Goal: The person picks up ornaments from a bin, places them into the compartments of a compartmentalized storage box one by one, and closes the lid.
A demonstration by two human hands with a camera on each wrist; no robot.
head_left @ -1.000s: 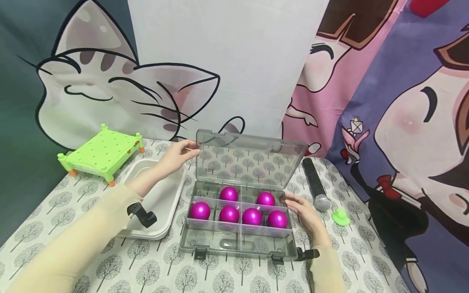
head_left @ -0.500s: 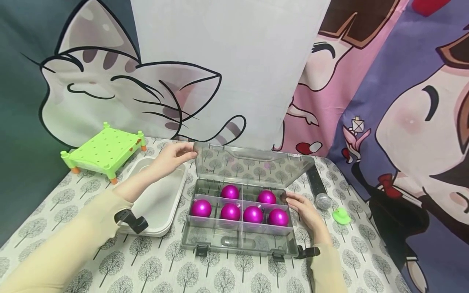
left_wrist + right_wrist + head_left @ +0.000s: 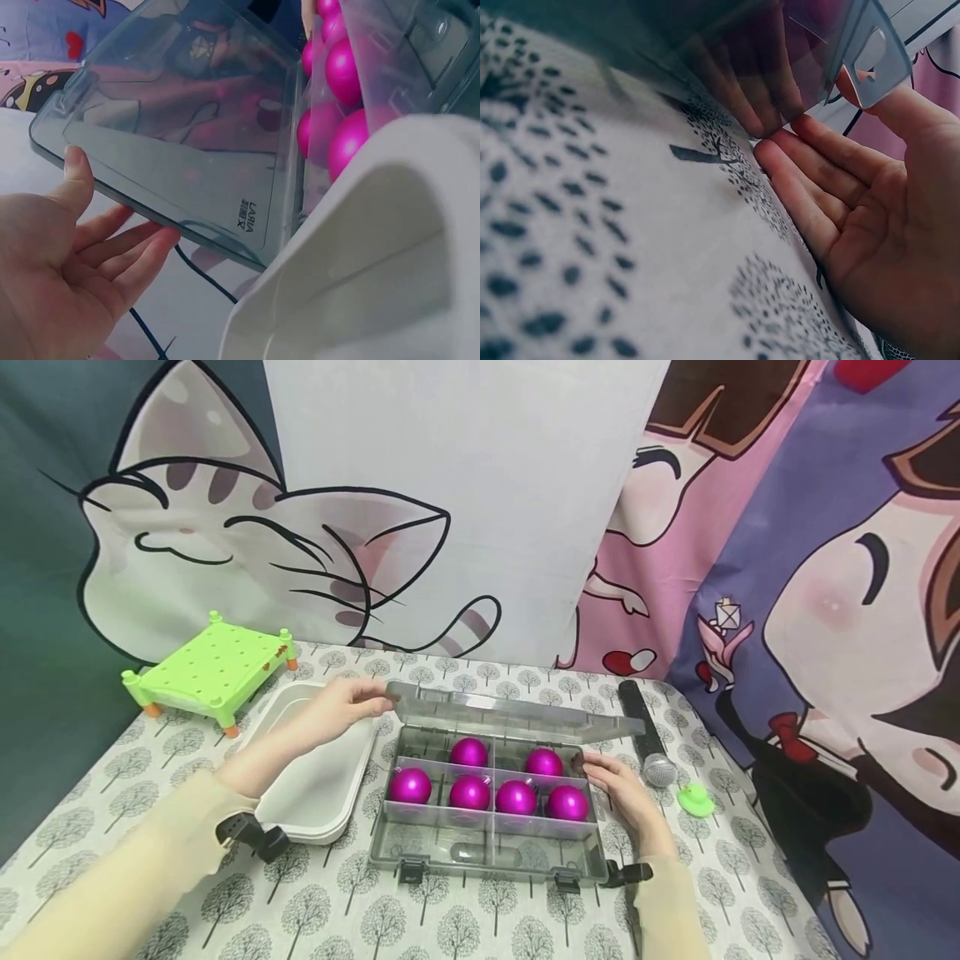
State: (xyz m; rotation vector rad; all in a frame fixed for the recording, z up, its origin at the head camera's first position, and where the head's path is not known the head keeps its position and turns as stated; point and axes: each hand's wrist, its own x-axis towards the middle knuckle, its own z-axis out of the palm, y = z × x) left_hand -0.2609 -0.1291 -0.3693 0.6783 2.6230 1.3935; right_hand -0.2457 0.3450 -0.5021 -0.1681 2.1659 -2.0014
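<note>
A grey see-through compartment box (image 3: 435, 843) lies on the table, several shiny magenta balls (image 3: 469, 793) in its middle and back compartments. Its hinged lid (image 3: 517, 714) is raised at the back and leans backward. My left hand (image 3: 337, 714) pinches the lid's left edge; in the left wrist view the thumb is on one face and the fingers lie under the edge. My right hand (image 3: 622, 789) holds the box's right wall near the back corner. In the right wrist view its fingertips (image 3: 769, 150) touch the wall low down, the thumb partly hidden behind the rim.
A white tray (image 3: 352, 793) sits left of the box, under my left forearm. Behind it is a green pegboard stand (image 3: 217, 664) with orange feet. At right lie a black microphone (image 3: 643, 727) and a green toy duck (image 3: 696, 800). A printed curtain (image 3: 465, 510) hangs behind the table.
The lid has tilted farther back and down, and my left hand has followed it lower, still pinching its edge. My right hand and the balls have stayed in place.
</note>
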